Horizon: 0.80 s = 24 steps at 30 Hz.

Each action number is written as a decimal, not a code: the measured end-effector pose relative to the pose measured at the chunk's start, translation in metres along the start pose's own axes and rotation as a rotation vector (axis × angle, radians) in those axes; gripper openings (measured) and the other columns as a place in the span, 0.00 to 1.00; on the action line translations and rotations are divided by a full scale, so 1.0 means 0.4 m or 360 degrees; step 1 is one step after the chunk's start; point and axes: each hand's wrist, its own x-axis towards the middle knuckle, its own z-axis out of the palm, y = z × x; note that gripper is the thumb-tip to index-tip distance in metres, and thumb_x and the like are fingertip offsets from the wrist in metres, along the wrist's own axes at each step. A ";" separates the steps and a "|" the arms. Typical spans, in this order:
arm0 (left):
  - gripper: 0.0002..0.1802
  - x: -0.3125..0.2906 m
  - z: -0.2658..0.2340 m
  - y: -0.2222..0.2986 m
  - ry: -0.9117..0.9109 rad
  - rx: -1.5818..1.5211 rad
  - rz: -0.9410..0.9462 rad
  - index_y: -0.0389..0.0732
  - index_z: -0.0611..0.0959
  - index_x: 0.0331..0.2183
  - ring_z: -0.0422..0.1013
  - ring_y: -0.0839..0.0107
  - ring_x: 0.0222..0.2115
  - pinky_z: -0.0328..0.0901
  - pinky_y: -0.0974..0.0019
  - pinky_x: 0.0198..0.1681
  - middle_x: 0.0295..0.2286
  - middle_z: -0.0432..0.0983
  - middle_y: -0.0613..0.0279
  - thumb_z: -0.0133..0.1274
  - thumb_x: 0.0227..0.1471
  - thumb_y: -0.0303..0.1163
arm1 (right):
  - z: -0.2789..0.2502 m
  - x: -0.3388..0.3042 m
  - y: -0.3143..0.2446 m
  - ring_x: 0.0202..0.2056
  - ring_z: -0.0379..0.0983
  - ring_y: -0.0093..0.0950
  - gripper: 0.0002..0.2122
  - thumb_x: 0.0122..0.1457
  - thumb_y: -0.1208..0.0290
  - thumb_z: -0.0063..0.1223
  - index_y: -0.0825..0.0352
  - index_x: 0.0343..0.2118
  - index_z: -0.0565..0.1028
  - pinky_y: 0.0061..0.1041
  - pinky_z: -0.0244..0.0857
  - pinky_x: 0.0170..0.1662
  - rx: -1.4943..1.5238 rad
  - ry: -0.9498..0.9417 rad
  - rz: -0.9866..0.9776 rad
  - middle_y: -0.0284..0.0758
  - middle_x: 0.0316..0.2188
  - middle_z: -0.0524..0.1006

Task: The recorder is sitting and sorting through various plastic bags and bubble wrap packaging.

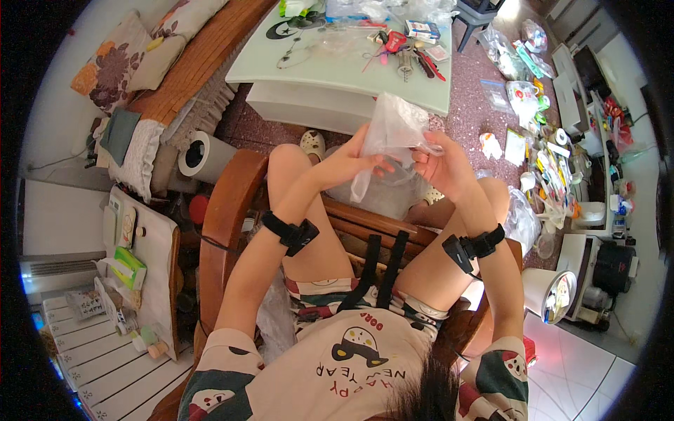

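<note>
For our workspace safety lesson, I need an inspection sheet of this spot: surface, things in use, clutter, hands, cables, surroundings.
Surface: pale table, with tools gathered near its right end.
Things in use: translucent plastic bag, held up between the hands.
Clutter: clear packaging along the table's far edge; filled plastic bags on the floor at right.
Grip: left hand and right hand hold the bag from opposite sides.
Cables: thin dark cable near the left wrist strap; its ends cannot be traced.
Surroundings: floral cushions upper left; side table with green tissue pack at left; white bin at right.
</note>
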 end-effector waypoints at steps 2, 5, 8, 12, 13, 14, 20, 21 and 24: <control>0.38 0.004 -0.006 -0.017 0.0053 0.0083 0.0005 0.45 0.45 0.60 0.70 0.69 0.42 0.67 0.65 0.43 0.46 0.68 0.55 0.46 0.55 0.23 | 0.017 0.005 0.014 0.24 0.70 0.19 0.11 0.55 0.67 0.52 0.69 0.36 0.70 0.16 0.64 0.26 -0.0215 0.0142 -0.0056 0.31 0.27 0.74; 0.38 0.011 0.007 -0.018 0.0097 0.0115 -0.0040 0.45 0.46 0.60 0.69 0.69 0.43 0.66 0.63 0.45 0.48 0.65 0.56 0.46 0.53 0.22 | 0.015 0.016 0.046 0.25 0.73 0.20 0.12 0.54 0.68 0.53 0.69 0.38 0.70 0.17 0.65 0.26 -0.0698 0.0378 -0.0204 0.32 0.29 0.76; 0.38 0.012 0.035 0.009 0.0057 0.0011 0.0060 0.45 0.47 0.60 0.69 0.69 0.43 0.66 0.62 0.46 0.49 0.64 0.57 0.47 0.53 0.22 | 0.030 0.014 0.065 0.26 0.75 0.21 0.12 0.54 0.70 0.54 0.70 0.38 0.70 0.17 0.66 0.24 -0.0996 0.0481 -0.0379 0.33 0.30 0.77; 0.32 0.008 0.034 0.007 0.0076 -0.0411 -0.0005 0.44 0.55 0.58 0.67 0.63 0.48 0.66 0.57 0.49 0.50 0.64 0.56 0.47 0.55 0.24 | 0.046 0.010 0.067 0.24 0.74 0.20 0.14 0.54 0.70 0.56 0.72 0.39 0.69 0.16 0.65 0.21 -0.1099 0.0488 -0.0536 0.35 0.29 0.77; 0.31 0.010 0.030 0.004 0.0131 -0.0456 -0.0066 0.43 0.56 0.57 0.67 0.60 0.48 0.66 0.56 0.49 0.50 0.65 0.55 0.47 0.55 0.24 | 0.041 0.011 0.063 0.24 0.74 0.20 0.14 0.54 0.70 0.56 0.72 0.39 0.69 0.16 0.65 0.21 -0.1100 0.0489 -0.0537 0.35 0.29 0.77; 0.31 0.008 0.023 0.002 0.0130 -0.0456 -0.0065 0.43 0.56 0.57 0.67 0.60 0.48 0.66 0.56 0.49 0.50 0.65 0.55 0.47 0.55 0.24 | 0.028 0.013 0.056 0.25 0.74 0.21 0.17 0.52 0.68 0.58 0.72 0.40 0.68 0.18 0.66 0.23 -0.1245 0.0432 -0.0531 0.36 0.30 0.77; 0.29 -0.001 0.008 0.021 0.0099 -0.0649 -0.0157 0.44 0.56 0.58 0.69 0.56 0.46 0.68 0.57 0.48 0.52 0.63 0.52 0.44 0.57 0.23 | -0.021 0.030 0.059 0.32 0.72 0.24 0.28 0.45 0.63 0.67 0.73 0.45 0.67 0.23 0.68 0.35 -0.1927 0.0720 -0.0988 0.36 0.34 0.75; 0.28 -0.001 0.005 0.021 0.0101 -0.0641 -0.0145 0.43 0.56 0.58 0.70 0.55 0.46 0.68 0.57 0.48 0.51 0.63 0.51 0.44 0.57 0.24 | -0.016 0.033 0.061 0.34 0.71 0.24 0.30 0.43 0.63 0.68 0.72 0.47 0.66 0.23 0.67 0.39 -0.1668 0.0647 -0.1182 0.37 0.36 0.75; 0.27 -0.009 0.001 0.026 0.0096 -0.0612 -0.0173 0.42 0.58 0.57 0.70 0.55 0.45 0.68 0.56 0.48 0.50 0.66 0.50 0.44 0.57 0.24 | -0.016 0.010 0.025 0.36 0.70 0.22 0.26 0.47 0.66 0.66 0.73 0.47 0.68 0.22 0.65 0.42 -0.1486 -0.0118 -0.0659 0.38 0.37 0.75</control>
